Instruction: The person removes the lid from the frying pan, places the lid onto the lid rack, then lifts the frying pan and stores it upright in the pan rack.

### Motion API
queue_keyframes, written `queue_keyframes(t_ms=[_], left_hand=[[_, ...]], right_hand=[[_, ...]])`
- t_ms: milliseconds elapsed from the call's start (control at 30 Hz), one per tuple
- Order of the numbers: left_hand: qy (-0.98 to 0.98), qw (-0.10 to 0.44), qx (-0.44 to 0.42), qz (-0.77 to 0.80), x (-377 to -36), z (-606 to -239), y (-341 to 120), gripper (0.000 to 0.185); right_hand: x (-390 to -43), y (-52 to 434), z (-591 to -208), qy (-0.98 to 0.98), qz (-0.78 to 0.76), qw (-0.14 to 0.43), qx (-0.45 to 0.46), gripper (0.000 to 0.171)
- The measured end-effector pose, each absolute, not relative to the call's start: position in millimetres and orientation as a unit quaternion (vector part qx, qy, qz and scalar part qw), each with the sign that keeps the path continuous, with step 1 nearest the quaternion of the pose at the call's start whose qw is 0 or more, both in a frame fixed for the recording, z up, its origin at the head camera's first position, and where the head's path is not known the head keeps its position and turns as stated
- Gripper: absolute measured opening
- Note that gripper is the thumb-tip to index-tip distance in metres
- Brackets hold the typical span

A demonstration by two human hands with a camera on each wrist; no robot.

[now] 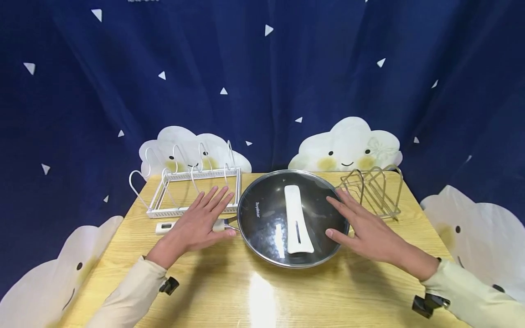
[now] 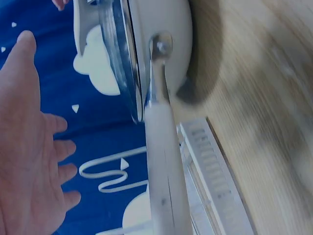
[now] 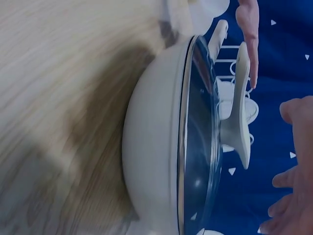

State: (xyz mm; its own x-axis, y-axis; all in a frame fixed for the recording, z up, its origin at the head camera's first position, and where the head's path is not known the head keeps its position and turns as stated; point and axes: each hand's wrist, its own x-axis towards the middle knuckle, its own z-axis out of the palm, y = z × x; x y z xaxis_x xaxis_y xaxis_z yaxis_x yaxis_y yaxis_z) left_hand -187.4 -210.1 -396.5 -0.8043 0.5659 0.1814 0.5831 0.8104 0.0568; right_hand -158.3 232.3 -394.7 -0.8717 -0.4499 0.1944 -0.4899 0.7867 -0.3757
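A white pan (image 1: pixel 246 237) with a glass lid (image 1: pixel 266 214) sits mid-table; the lid carries a long white lid handle (image 1: pixel 296 218). My left hand (image 1: pixel 197 223) hovers flat, fingers spread, above the pan's white handle (image 1: pixel 164 227). In the left wrist view the palm (image 2: pixel 29 147) stays apart from that handle (image 2: pixel 164 166). My right hand (image 1: pixel 365 228) is open over the lid's right edge. In the right wrist view its fingers (image 3: pixel 293 196) hang clear of the lid (image 3: pixel 198 137) and lid handle (image 3: pixel 239 112). Neither hand holds anything.
A white wire rack (image 1: pixel 193 187) stands at the back left of the wooden table (image 1: pixel 254 291), just beyond my left hand. A metal wire rack (image 1: pixel 373 189) stands at the back right. A dark blue curtain with cloud cut-outs hangs behind.
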Motion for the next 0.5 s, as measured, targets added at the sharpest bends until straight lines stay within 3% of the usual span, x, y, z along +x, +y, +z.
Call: queue_keyframes(t_ms=[200,500], left_hand=[[-0.95,0.045,-0.305,-0.049,-193.4,-394.7,-225.1,0.094],[-0.946,0.038,-0.31,-0.085,-204.7,-401.7,-247.3,0.093]], right_hand=[[-155.8,219.9,-389.4,-0.936,0.254,0.004,0.241,0.078],[-155.0,205.4,-386.3,-0.923,0.304,-0.016,0.234,0.08]])
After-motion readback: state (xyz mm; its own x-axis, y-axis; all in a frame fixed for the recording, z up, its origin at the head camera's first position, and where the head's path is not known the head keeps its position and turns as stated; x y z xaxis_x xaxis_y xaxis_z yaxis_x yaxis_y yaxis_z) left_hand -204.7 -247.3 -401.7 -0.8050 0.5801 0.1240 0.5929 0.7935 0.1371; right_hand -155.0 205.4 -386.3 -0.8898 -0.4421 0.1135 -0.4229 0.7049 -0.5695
